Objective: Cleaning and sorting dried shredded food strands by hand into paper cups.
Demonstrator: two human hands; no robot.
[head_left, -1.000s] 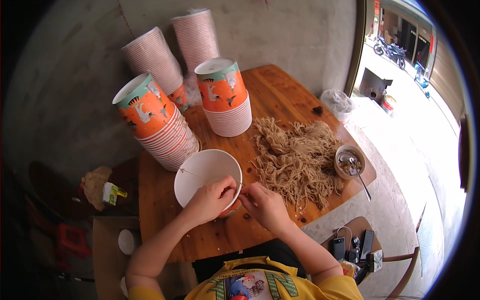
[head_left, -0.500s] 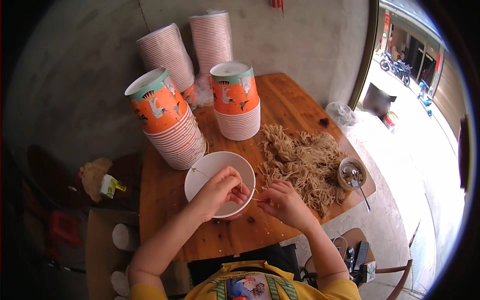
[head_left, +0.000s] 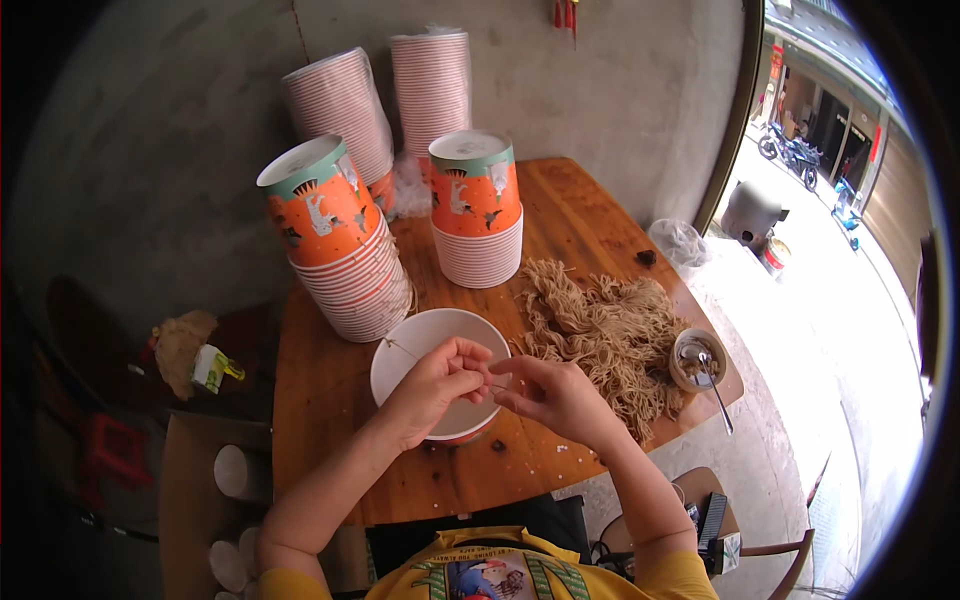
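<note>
A white paper bucket (head_left: 440, 325) stands upright on the wooden table, right in front of me. Over its opening, my left hand (head_left: 438, 390) pinches a thin tan string (head_left: 403, 347), which runs to a small knot by the bucket's far left rim. My right hand (head_left: 555, 395) has its fingers closed on the same string, close to the left fingertips above the bucket's right rim. The fingers hide most of the string between the hands. Just beyond my right hand lies a loose heap of tan strings (head_left: 610, 335).
Two stacks of orange-and-green paper buckets, one left (head_left: 335, 250) and one right (head_left: 477, 220), stand behind the bucket. Wrapped stacks (head_left: 345, 120) lean by the wall. A small cup (head_left: 677, 365) with a spoon (head_left: 721, 408) sits at the table's right edge. A carton (head_left: 185, 450) holds white cups.
My right hand has moved up and left, bringing its fingers close to my left fingertips. My left hand stays nearly in place, still on the string. The whole view has shifted slightly.
</note>
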